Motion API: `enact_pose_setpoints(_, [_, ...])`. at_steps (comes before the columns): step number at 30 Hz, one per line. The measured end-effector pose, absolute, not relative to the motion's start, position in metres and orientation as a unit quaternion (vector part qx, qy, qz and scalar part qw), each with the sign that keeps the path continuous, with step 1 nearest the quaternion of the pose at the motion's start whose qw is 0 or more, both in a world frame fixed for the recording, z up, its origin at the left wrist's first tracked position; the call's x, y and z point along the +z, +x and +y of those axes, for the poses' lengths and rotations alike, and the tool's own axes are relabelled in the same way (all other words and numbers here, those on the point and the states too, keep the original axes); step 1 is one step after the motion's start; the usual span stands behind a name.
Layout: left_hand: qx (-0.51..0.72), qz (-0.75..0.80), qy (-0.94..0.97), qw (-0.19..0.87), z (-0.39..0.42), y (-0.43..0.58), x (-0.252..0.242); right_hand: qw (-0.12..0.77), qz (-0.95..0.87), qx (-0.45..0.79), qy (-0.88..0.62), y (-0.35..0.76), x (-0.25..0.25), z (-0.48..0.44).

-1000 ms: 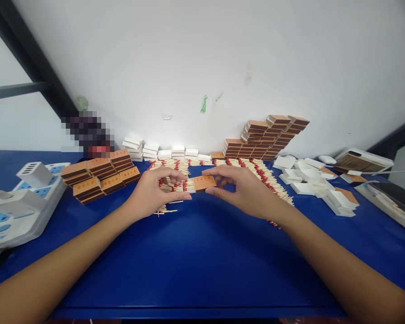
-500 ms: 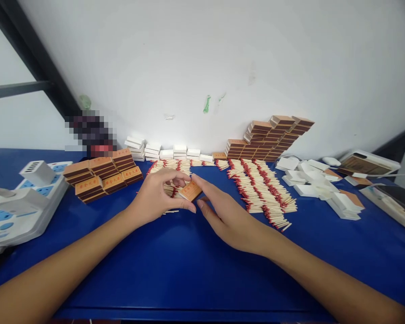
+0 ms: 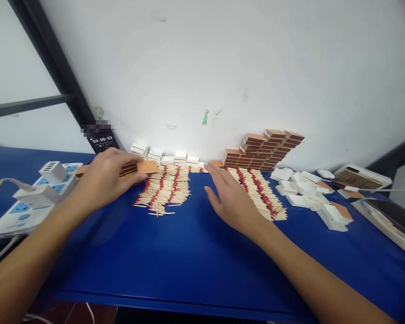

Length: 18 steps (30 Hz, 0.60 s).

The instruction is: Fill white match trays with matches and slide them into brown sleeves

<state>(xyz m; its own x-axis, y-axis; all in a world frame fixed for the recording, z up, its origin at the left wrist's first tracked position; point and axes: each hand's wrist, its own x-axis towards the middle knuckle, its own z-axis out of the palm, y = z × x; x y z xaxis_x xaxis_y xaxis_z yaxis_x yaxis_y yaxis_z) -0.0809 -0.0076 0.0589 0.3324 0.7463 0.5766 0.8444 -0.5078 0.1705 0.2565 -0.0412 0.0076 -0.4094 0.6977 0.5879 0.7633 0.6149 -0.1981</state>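
Head view: L hand (image 3: 108, 177) pinches box (image 3: 148, 167) front-to-back — prob. to keep it level. R hand (image 3: 230, 195) spread, empty — matches (image 3: 167, 185) lie near both, prob. for quick reach

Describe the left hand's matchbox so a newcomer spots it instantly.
On the blue table, find the left patch of red-tipped matches. At its upper left corner, the left hand holds the matchbox between thumb and fingers. Its orange face juts past the fingertips, while the neighbouring boxes sit mostly hidden behind the hand.
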Motion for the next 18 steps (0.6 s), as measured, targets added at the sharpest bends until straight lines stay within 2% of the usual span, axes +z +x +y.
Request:
enact_pose_setpoints(6, [-0.286, -0.559, -0.755, 0.19, -0.028, -0.128, 0.04, 0.339, -0.836, -0.075, -0.426, 0.256, 0.012, -0.043])
enact_pose_setpoints(10, [-0.22, -0.586, -0.744, 0.232, -0.04, -0.13, 0.031, 0.344, -0.838, -0.088, -0.414, 0.256, 0.011, -0.042])
enact_pose_setpoints(18, [-0.222, -0.532, -0.789, 0.214, -0.035, -0.122, 0.021, 0.338, -0.843, -0.095, -0.408, 0.258, 0.013, -0.042])
